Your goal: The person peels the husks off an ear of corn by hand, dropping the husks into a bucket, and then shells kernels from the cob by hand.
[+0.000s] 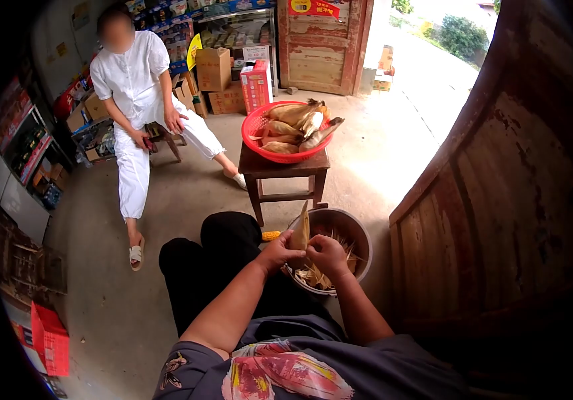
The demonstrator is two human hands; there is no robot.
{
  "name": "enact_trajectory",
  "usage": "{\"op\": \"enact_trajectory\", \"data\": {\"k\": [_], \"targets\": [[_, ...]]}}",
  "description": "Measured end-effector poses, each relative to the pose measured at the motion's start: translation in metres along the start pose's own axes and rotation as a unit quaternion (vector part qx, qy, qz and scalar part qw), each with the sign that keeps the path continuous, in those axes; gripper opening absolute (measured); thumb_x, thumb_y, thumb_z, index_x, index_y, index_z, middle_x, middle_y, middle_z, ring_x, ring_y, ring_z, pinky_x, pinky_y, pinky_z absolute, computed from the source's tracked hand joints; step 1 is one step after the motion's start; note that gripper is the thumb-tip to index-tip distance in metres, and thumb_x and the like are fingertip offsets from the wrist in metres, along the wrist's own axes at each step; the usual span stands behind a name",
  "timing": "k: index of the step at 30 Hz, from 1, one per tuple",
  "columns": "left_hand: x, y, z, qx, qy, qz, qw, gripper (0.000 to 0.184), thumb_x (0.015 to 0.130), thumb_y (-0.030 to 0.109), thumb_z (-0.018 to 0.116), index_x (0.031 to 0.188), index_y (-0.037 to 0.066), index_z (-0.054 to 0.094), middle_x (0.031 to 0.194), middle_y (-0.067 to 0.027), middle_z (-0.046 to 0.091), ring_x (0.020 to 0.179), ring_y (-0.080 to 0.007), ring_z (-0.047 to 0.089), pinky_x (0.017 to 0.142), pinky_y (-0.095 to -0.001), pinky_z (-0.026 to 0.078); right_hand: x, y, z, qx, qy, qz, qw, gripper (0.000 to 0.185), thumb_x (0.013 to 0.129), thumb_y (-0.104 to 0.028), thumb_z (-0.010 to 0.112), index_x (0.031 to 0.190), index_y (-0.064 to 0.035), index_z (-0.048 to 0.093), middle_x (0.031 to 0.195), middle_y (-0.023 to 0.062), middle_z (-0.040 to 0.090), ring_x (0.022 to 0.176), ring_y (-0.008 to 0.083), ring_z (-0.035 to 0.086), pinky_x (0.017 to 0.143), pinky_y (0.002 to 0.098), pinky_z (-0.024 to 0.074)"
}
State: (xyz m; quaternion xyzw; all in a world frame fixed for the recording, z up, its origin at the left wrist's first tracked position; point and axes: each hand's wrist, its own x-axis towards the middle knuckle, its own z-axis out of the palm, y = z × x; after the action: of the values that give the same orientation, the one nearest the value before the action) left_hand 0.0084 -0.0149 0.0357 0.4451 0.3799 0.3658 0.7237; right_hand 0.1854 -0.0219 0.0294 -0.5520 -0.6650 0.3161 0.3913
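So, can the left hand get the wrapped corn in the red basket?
Probably not yet: the left hand is holding what looks like a corn ear. Otherwise, the way to the wrapped corn in the red basket looks open.

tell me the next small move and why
I'd probably pull a strip off the corn ear with the right hand, left hand steadying it: it looks covered, the right hand is at its lower end, and loose husks lie in the bucket.
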Motion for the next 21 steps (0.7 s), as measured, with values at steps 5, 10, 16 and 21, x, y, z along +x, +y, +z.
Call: {"op": "enact_trajectory", "data": {"k": [5,10,16,21], "targets": [[0.001,-0.001,0.001,0.021,0.010,0.012,1.000,0.049,0.076,0.003,0.071,0.120,0.008,0.050,0.105,-0.0037,0.059,0.094,-0.0139,0.058,0.083,-0.0278,0.048,-0.001,0.010,0.009,-0.029,0.005,0.013,0.999,0.011,0.073,-0.014,0.062,0.076,-0.0040,0.063,0.071,0.0119,0.062,0.066,0.0227,0.062,0.063,0.0322,0.0487],[0.007,-0.008,-0.002,0.039,0.032,0.038,0.998,0.044,0.080,0.002,0.067,0.119,0.007,0.049,0.105,-0.0048,0.059,0.096,-0.0155,0.058,0.085,-0.0298,0.048,0.006,0.022,0.021,0.033,0.027,0.045,0.998,0.013,0.072,-0.017,0.062,0.074,-0.0044,0.061,0.070,0.0129,0.061,0.066,0.0255,0.061,0.063,0.0347,0.0486],[-0.001,0.000,-0.009,-0.055,0.102,0.051,0.992,0.042,0.081,0.003,0.067,0.119,0.007,0.048,0.107,-0.0068,0.058,0.098,-0.0197,0.057,0.086,-0.0328,0.048,0.000,0.095,0.016,-0.110,0.101,0.117,0.982,0.016,0.072,-0.022,0.061,0.073,-0.0054,0.060,0.073,0.0154,0.062,0.070,0.0334,0.061,0.065,0.0396,0.0488],[0.001,0.003,-0.015,-0.157,0.126,0.014,0.979,0.038,0.084,0.007,0.062,0.119,0.011,0.049,0.109,-0.0078,0.057,0.101,-0.0249,0.057,0.081,-0.0439,0.051,-0.021,0.120,-0.007,-0.217,0.012,0.174,0.961,0.019,0.075,-0.027,0.061,0.080,-0.0088,0.065,0.085,0.0141,0.065,0.079,0.0324,0.062,0.069,0.0408,0.0496]]}}
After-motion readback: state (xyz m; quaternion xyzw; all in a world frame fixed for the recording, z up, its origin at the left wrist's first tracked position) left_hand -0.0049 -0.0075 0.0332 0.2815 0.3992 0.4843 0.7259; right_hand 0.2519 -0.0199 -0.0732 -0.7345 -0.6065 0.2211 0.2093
